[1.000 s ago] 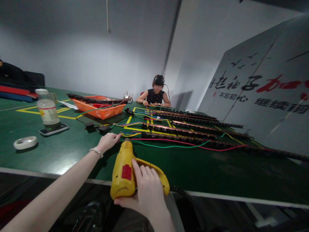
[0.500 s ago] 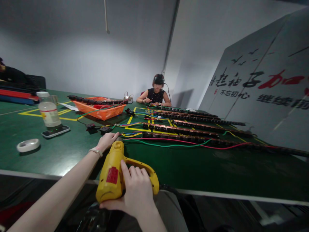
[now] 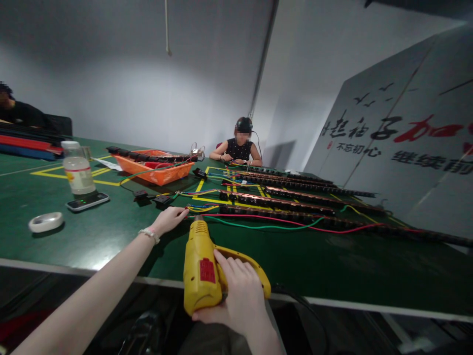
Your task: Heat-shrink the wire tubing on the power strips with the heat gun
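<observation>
Open tabletop (image 3: 314, 261) lies right of the heat gun (image 3: 201, 251), wires (image 3: 258, 227) crossing beyond.

The back wall (image 3: 121, 93) is plain and gray, with a soft patch of light in the middle and darker gray up high. A thin white pole (image 3: 167, 29) hangs down in front of it. On the right, a big gray board (image 3: 402, 93) leans in the picture, with little birds and black and red writing (image 3: 414, 129). The long table (image 3: 332, 266) is green, with yellow lines (image 3: 199, 189) and a shiny spot. Under it, it looks dark.
</observation>
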`<act>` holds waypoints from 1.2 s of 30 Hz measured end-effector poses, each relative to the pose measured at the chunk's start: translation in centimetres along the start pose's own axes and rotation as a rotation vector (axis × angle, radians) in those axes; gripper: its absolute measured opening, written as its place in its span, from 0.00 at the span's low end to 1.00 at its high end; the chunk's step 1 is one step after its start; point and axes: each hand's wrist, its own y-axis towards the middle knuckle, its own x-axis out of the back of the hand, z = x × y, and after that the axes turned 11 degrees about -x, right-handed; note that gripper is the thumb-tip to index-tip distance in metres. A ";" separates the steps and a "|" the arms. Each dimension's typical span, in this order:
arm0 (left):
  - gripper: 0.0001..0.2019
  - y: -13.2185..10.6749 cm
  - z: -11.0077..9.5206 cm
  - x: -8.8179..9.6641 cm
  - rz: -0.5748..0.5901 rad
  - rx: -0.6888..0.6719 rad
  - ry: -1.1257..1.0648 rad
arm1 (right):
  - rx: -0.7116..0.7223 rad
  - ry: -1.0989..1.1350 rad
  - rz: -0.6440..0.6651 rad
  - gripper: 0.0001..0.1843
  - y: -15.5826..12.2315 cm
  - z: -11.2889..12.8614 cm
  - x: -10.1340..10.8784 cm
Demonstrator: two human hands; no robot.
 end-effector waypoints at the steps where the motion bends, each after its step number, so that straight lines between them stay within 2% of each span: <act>1: 0.27 0.0 0.1 -0.1 -0.012 -0.001 -0.007 | -0.010 -0.006 0.004 0.62 -0.1 -0.3 0.3; 10: 0.26 0.1 -0.5 0.8 -0.173 0.029 -0.027 | 0.010 -0.136 -0.080 0.59 -0.8 -4.0 2.0; 17: 0.27 -0.1 -0.8 1.1 -0.249 0.054 0.100 | 0.012 -0.177 -0.135 0.54 -1.6 -6.7 3.6; 22: 0.27 0.0 -0.8 1.0 -0.260 0.047 0.108 | 0.012 -0.209 -0.217 0.50 -2.2 -8.3 3.7; 29: 0.27 0.1 -0.6 0.7 -0.178 0.049 0.009 | 0.040 -0.239 -0.238 0.40 -1.9 -7.5 3.2; 36: 0.28 0.1 -0.5 0.7 -0.148 0.031 -0.036 | 0.063 -0.200 -0.254 0.42 -0.9 -4.8 0.3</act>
